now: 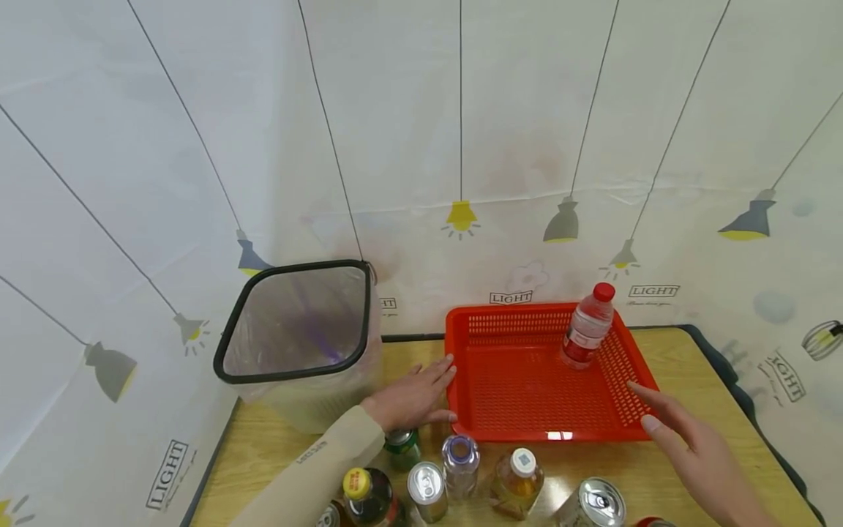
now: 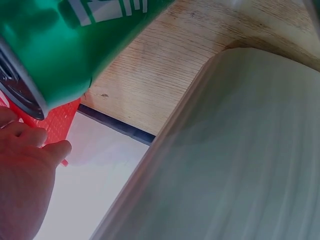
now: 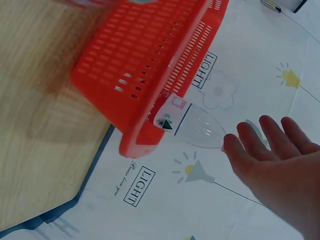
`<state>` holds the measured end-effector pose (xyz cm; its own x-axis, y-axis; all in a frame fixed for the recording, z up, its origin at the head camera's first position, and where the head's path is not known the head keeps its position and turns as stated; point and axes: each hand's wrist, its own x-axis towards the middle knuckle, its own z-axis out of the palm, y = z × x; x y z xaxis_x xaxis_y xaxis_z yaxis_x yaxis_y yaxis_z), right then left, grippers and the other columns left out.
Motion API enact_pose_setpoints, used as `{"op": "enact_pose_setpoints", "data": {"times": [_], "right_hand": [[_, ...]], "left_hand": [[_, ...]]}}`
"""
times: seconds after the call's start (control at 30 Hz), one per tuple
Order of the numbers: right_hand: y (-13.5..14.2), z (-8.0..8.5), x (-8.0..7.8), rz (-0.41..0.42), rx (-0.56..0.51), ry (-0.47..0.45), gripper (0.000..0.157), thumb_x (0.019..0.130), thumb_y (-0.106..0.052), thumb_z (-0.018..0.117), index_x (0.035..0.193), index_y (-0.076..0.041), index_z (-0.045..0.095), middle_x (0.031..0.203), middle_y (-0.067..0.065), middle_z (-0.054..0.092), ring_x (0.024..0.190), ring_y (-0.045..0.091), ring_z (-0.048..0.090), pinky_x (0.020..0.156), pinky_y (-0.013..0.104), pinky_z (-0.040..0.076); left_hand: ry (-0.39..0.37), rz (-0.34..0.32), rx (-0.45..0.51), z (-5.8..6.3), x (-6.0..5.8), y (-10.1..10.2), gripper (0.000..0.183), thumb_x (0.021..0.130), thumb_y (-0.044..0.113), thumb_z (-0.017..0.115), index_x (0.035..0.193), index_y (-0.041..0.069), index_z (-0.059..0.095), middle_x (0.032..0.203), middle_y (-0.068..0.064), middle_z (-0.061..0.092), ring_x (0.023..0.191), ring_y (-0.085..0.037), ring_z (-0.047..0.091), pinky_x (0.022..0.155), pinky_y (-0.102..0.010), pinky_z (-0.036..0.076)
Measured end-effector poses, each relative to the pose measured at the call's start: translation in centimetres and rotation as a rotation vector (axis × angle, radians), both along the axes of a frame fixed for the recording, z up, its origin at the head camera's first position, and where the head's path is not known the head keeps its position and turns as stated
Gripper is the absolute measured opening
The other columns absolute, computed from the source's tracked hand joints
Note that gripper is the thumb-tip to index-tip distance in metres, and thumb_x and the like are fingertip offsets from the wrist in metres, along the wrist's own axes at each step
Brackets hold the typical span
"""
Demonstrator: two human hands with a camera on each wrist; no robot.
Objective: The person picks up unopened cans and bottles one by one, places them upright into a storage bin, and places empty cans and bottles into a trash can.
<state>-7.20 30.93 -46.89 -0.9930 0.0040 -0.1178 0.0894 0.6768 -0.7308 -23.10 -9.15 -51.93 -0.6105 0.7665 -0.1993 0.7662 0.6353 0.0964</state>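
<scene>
A red plastic basket (image 1: 527, 395) rests on the wooden table. Inside it, toward the back right, a clear bottle (image 1: 586, 329) with a red cap stands tilted. My left hand (image 1: 418, 395) is at the basket's left rim, fingers extended toward it. On the other side my right hand (image 1: 691, 446) hovers by the right rim, thumb and fingers spread with nothing between them. In the right wrist view the clear bottle (image 3: 197, 125) rises above the basket wall (image 3: 150, 65), beyond the fingers. Below my left wrist stands a green can (image 2: 65, 50).
A bin (image 1: 296, 380) with a black rim and clear liner stands at the left. Along the front are a dark bottle with a yellow cap (image 1: 372, 494), a silver can (image 1: 428, 490), a purple-topped bottle (image 1: 460, 465), an amber bottle (image 1: 516, 483) and another can (image 1: 596, 505).
</scene>
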Motion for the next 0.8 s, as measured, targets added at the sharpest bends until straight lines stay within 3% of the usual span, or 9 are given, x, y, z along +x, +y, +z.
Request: {"op": "enact_pose_setpoints", "data": {"times": [0.2, 0.4, 0.53, 0.8], "right_hand": [[-0.1, -1.2, 1.3, 0.097, -0.023, 0.006, 0.059, 0.112, -0.037, 0.04, 0.163, -0.01, 0.03, 0.159, 0.028, 0.037, 0.135, 0.055, 0.039, 0.093, 0.077, 0.044], [-1.1, -2.4, 2.1, 0.128, -0.01, -0.017, 0.06, 0.112, -0.035, 0.042, 0.162, -0.005, 0.029, 0.159, 0.029, 0.038, 0.132, 0.057, 0.044, 0.092, 0.078, 0.044], [-2.2, -3.0, 2.5, 0.15, -0.029, -0.045, 0.062, 0.111, -0.036, 0.046, 0.161, -0.005, 0.029, 0.16, 0.028, 0.036, 0.137, 0.058, 0.039, 0.096, 0.079, 0.04], [-4.1, -3.7, 2.7, 0.125, -0.062, -0.231, 0.08, 0.104, -0.051, 0.056, 0.163, -0.007, 0.024, 0.163, 0.031, 0.027, 0.144, 0.058, 0.029, 0.104, 0.077, 0.034]], "left_hand": [[-0.003, 0.006, -0.002, -0.1, -0.1, 0.1, 0.083, 0.105, 0.058, 0.049, 0.163, 0.002, 0.028, 0.171, -0.015, 0.018, 0.157, -0.024, 0.018, 0.123, -0.051, 0.027], [0.002, 0.003, -0.006, -0.1, -0.1, 0.1, 0.083, 0.105, 0.058, 0.049, 0.163, 0.002, 0.029, 0.171, -0.015, 0.018, 0.157, -0.024, 0.018, 0.122, -0.051, 0.028], [0.011, -0.001, -0.01, -0.2, -0.2, 0.1, 0.083, 0.105, 0.058, 0.048, 0.163, 0.003, 0.028, 0.171, -0.015, 0.018, 0.157, -0.024, 0.018, 0.122, -0.051, 0.029], [0.012, -0.003, -0.007, -0.1, 0.0, 0.2, 0.083, 0.105, 0.058, 0.049, 0.162, 0.002, 0.03, 0.171, -0.016, 0.02, 0.157, -0.024, 0.02, 0.121, -0.05, 0.03]]}}
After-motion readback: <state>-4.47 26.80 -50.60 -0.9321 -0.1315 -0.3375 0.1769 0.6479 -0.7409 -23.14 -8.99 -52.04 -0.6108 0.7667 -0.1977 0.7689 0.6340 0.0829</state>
